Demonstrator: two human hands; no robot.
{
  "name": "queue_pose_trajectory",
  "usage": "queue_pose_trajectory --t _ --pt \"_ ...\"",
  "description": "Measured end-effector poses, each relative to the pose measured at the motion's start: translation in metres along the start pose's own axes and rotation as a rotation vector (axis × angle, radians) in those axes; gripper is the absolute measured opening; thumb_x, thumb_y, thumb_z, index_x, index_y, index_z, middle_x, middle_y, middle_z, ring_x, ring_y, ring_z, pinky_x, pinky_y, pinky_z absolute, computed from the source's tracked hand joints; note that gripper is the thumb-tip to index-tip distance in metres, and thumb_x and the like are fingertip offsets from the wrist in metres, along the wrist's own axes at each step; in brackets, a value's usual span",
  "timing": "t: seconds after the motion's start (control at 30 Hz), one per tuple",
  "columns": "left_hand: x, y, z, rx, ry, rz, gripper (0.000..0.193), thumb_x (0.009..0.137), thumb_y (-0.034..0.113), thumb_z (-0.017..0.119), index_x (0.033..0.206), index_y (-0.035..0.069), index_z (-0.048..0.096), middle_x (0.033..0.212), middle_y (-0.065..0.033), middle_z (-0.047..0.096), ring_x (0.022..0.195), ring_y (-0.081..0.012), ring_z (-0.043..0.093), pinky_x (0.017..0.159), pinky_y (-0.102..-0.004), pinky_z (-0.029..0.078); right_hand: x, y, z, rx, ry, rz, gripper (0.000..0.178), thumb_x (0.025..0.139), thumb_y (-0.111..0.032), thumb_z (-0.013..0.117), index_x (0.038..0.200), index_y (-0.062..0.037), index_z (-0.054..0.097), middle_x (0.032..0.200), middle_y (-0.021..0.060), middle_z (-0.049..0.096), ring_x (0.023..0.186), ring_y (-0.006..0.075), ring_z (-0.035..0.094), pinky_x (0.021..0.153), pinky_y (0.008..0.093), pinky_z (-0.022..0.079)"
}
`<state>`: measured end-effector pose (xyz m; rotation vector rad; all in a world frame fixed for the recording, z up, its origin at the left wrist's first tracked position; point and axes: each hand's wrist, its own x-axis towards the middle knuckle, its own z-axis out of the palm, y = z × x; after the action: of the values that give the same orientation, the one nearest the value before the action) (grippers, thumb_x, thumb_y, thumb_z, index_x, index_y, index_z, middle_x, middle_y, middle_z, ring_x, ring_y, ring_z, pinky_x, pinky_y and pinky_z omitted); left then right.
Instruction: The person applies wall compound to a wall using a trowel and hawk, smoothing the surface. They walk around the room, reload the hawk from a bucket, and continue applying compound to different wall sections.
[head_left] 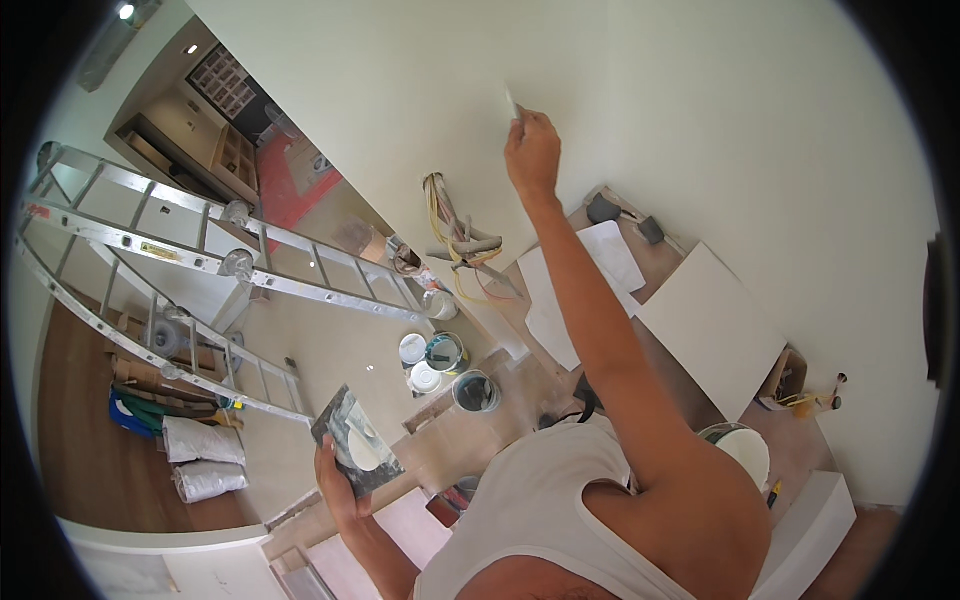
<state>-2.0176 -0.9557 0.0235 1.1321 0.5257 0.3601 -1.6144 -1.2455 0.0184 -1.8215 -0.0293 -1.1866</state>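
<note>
My right arm stretches up to the pale wall (700, 120). In the fingers of my right hand (533, 155) is a slim putty knife (511, 101), its light blade at the wall surface; whether it touches is hard to tell. Down at the lower left, my left hand (338, 485) grips a flat rectangular plastering board (343, 408) by its edge. White filler (370, 452) lies spread in a smear over the grey board. Most of the knife's handle is hidden by my right fist.
A folding metal ladder (180, 250) spans the left side. Loose cables (450, 225) poke out of the wall below my right hand. Several buckets (475, 392) stand on the floor. White panels (712, 330) lie at the right, and silvery bags (205, 455) at the far left.
</note>
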Motion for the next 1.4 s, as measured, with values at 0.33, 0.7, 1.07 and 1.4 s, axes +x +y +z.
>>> queue_pose_trajectory --t 0.33,0.7,1.07,1.4 --pt "0.002 -0.007 -0.018 -0.003 0.015 -0.046 0.033 0.098 0.027 0.051 0.118 0.001 0.055 0.108 -0.0081 0.064 0.095 -0.0177 0.064 0.080 -0.0318 0.053 -0.002 0.002 0.000 -0.025 0.055 -0.004 0.025 0.088 -0.008 0.056 0.109 0.0014 0.066 0.094 0.0174 0.064 0.090 0.0349 0.060 0.082 0.0429 0.048" --pt "0.009 -0.008 0.001 -0.023 -0.042 -0.050 0.034 0.099 0.027 0.049 0.119 0.000 0.054 0.110 -0.0098 0.064 0.097 -0.0196 0.064 0.082 -0.0328 0.053 -0.017 -0.008 0.008 0.009 0.011 -0.019 0.029 0.085 -0.006 0.060 0.112 0.0015 0.065 0.103 0.0153 0.062 0.096 0.0327 0.059 0.085 0.0397 0.048" --pt "0.009 -0.017 -0.003 -0.036 0.000 -0.099 0.034 0.098 0.026 0.049 0.119 0.000 0.055 0.111 -0.0099 0.064 0.099 -0.0207 0.065 0.084 -0.0356 0.053 -0.013 -0.023 0.026 0.005 -0.016 0.039 0.050 0.076 -0.001 0.068 0.125 -0.0007 0.059 0.115 0.0141 0.052 0.108 0.0300 0.052 0.087 0.0366 0.049" --pt "0.003 -0.004 0.015 -0.085 -0.049 -0.060 0.038 0.092 0.033 0.056 0.118 0.005 0.056 0.100 -0.0098 0.066 0.082 -0.0219 0.065 0.070 -0.0340 0.054 -0.071 0.007 -0.050 0.193 0.020 0.288 0.024 0.087 -0.014 0.062 0.104 0.0020 0.066 0.094 0.0173 0.068 0.085 0.0322 0.066 0.077 0.0380 0.050"
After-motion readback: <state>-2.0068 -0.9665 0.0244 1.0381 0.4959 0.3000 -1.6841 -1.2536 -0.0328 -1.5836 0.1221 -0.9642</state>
